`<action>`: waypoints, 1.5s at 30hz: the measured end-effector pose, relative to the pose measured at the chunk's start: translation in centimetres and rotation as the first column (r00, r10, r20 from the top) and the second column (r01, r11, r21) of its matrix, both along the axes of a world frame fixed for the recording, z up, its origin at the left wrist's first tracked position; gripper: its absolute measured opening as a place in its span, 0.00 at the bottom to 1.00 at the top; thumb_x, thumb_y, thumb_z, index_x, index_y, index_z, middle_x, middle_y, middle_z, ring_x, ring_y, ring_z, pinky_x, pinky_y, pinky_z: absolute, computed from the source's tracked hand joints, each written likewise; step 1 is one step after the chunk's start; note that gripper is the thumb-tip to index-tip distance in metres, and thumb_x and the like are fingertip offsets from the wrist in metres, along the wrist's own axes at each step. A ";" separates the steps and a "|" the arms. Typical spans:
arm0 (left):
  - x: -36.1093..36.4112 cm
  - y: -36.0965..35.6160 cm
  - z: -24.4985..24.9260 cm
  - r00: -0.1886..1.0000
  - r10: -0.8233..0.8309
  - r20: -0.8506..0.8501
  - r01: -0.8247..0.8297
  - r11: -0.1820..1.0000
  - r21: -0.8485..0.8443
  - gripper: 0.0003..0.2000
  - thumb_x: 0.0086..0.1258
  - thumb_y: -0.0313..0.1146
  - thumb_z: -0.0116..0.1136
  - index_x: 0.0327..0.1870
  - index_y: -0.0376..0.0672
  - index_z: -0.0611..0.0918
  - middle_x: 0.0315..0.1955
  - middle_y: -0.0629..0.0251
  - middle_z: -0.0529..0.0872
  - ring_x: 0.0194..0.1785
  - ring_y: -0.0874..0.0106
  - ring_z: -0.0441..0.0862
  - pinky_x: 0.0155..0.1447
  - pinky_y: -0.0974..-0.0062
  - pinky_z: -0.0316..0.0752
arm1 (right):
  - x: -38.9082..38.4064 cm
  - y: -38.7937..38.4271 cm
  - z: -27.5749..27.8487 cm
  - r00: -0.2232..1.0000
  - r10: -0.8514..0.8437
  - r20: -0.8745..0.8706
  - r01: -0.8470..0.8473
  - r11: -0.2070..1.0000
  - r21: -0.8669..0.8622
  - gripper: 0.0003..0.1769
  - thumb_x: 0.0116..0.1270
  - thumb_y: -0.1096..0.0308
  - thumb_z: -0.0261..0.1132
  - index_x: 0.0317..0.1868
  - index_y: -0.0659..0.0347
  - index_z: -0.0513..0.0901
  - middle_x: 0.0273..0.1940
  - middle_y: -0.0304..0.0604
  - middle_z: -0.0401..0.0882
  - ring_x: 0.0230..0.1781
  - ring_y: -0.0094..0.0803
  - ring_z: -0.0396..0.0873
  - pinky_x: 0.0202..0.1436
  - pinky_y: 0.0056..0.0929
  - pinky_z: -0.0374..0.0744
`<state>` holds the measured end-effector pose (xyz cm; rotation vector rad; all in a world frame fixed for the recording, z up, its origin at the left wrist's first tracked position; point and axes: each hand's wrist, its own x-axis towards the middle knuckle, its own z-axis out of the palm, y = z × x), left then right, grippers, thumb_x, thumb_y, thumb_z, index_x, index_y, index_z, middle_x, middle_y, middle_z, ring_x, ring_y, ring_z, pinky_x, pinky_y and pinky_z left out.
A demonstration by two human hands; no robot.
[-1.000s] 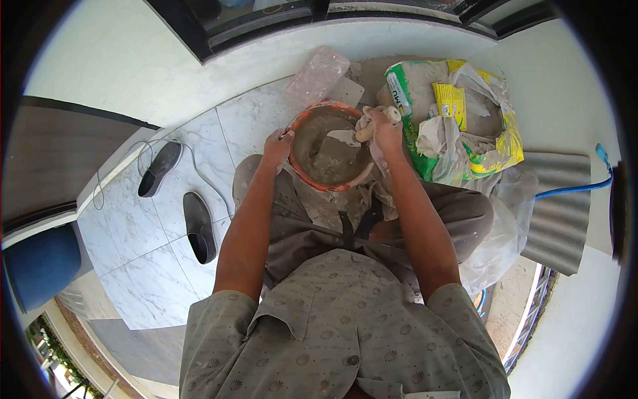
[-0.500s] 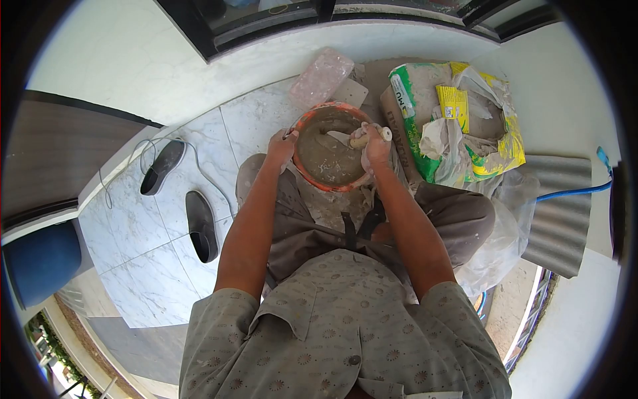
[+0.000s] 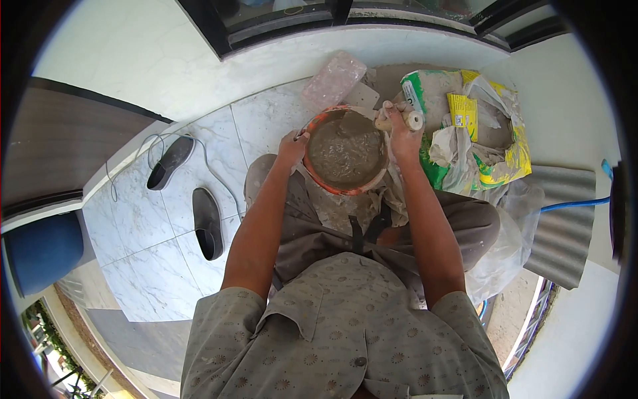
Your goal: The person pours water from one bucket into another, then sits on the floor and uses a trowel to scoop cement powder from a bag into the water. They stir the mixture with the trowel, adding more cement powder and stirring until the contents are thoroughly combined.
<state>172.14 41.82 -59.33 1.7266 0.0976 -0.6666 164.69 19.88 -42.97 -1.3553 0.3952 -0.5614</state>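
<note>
An orange-rimmed bucket (image 3: 311, 174) stands between my knees, holding wet grey mortar (image 3: 345, 156). My left hand (image 3: 292, 147) is closed on the bucket's rim at its left side. Above the right part of the rim, my right hand (image 3: 403, 130) grips the pale handle of a trowel (image 3: 359, 125). The trowel's blade is coated in mortar and lies over the far part of the bucket, so its outline is hard to make out.
An open green and yellow bag (image 3: 435, 173) of grey powder stands to the right. Beyond the bucket lies a pinkish block (image 3: 334, 78). Two dark shoes (image 3: 208, 223) rest on marble tiles (image 3: 133, 226) at left. Corrugated sheet (image 3: 561, 213) and clear plastic (image 3: 508, 243) lie at far right.
My right hand has lifted and moved right and away from me, drawing the trowel up from inside the mortar. The left hand stays on the rim. The whole view has shifted slightly.
</note>
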 end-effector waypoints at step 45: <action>-0.4 -0.1 1.0 0.995 0.033 -0.099 -0.042 0.995 -0.088 0.18 0.73 0.36 0.55 0.57 0.33 0.78 0.46 0.60 0.83 0.48 0.73 0.78 0.54 0.75 0.71 | -2.9 0.7 -2.3 0.851 0.227 -0.474 -0.271 0.962 -0.024 0.10 0.61 0.72 0.64 0.23 0.62 0.75 0.22 0.36 0.76 0.23 0.22 0.73 0.29 0.24 0.71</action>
